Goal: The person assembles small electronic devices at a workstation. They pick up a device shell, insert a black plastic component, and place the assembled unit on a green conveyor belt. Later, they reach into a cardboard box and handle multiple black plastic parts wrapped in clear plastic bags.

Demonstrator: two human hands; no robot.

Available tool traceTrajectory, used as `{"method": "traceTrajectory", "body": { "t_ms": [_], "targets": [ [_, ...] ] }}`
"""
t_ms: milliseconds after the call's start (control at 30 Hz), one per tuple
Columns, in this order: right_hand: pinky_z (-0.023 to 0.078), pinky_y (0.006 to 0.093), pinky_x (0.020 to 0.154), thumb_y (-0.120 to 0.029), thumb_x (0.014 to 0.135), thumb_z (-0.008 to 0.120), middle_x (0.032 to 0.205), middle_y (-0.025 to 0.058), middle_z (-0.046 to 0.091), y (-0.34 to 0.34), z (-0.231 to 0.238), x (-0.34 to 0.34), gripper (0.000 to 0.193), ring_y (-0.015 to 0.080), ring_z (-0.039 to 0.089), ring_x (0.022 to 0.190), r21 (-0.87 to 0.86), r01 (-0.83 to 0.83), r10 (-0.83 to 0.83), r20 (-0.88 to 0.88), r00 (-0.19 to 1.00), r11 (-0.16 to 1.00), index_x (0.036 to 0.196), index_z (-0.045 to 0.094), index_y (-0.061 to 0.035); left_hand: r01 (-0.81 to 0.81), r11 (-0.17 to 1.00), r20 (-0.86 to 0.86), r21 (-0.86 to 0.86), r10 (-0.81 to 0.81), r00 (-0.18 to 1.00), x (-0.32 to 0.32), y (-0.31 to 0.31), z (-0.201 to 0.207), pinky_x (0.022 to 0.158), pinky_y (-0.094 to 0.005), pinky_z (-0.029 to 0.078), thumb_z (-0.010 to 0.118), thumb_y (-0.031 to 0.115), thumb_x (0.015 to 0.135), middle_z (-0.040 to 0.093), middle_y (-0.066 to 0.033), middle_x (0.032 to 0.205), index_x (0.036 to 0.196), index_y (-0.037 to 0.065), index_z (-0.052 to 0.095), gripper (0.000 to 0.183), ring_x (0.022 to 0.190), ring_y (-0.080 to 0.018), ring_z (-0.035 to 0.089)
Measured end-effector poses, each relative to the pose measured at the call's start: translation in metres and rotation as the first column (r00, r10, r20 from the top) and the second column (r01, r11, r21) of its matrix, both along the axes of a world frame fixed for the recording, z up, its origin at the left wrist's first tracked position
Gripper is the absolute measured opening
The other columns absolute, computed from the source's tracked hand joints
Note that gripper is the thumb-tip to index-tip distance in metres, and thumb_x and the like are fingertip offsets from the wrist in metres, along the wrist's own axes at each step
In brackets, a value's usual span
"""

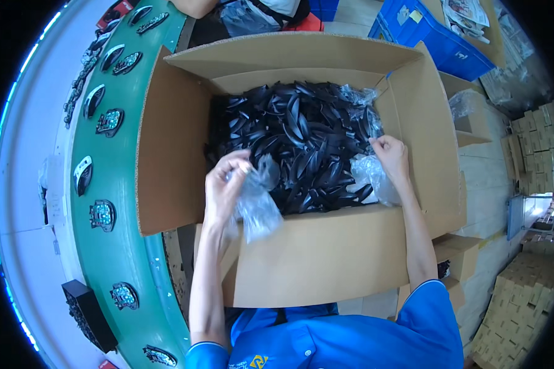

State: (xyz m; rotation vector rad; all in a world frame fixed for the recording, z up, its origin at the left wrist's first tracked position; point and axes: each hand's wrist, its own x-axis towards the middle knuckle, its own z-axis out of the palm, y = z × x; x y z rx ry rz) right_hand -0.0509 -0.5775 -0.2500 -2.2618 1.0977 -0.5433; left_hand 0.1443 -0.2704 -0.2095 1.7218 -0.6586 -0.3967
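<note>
A large open cardboard box stands before me, its flaps spread out. Inside lies a heap of curved black plastic parts. Over the box's near left side, my left hand is closed on a crumpled clear plastic bag, which hangs down over the near flap. At the right inner side, my right hand has its fingers pinched together at the upper edge of another clear bag. That second bag rests on the black parts. Whether it holds anything is hard to make out.
Along the left runs a green conveyor belt carrying circuit-board assemblies and shell halves. A black bin sits beside it. Blue crates stand at the far right, stacked cartons farther right. Another person's arm shows at the top.
</note>
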Motion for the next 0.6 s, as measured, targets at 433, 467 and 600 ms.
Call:
{"method": "traceTrajectory", "body": {
  "t_ms": [433, 467, 600],
  "targets": [
    [0.046, 0.0386, 0.059, -0.022, 0.077, 0.069, 0.064, 0.0181, 0.06, 0.014, -0.013, -0.004, 0.021, 0.0306, 0.062, 0.062, 0.12, -0.245, 0.26, -0.133, 0.957, 0.962, 0.079, 0.064, -0.0013, -0.183, 0.953, -0.623, -0.243, -0.008, 0.782, -0.007, -0.005, 0.015, 0.04, -0.0172, 0.027, 0.053, 0.035, 0.093, 0.067, 0.0, 0.08, 0.098, 0.012, 0.055, 0.023, 0.045, -0.0005, 0.037],
    [0.046, 0.0386, 0.059, -0.022, 0.077, 0.069, 0.064, 0.0181, 0.06, 0.014, -0.014, -0.005, 0.021, 0.0307, 0.062, 0.062, 0.115, -0.249, 0.263, -0.128, 0.956, 0.962, 0.08, 0.064, -0.0015, -0.171, 0.957, -0.602, -0.235, -0.005, 0.799, -0.006, -0.005, 0.014, 0.04, -0.0177, 0.027, 0.052, 0.034, 0.094, 0.067, 0.0006, 0.079, 0.099, 0.012, 0.055, 0.023, 0.045, -0.0007, 0.037],
    [0.047, 0.0386, 0.06, -0.023, 0.077, 0.069, 0.066, 0.0184, 0.061, 0.014, -0.014, -0.006, 0.022, 0.0314, 0.062, 0.063, 0.13, -0.246, 0.264, -0.154, 0.952, 0.961, 0.08, 0.064, -0.0018, -0.08, 0.995, -0.201, -0.061, 0.066, 0.977, 0.015, 0.005, -0.011, 0.043, -0.0258, 0.035, 0.054, 0.029, 0.093, 0.065, -0.0017, 0.07, 0.105, 0.011, 0.057, 0.022, 0.044, -0.0097, 0.045]
  ]
}}
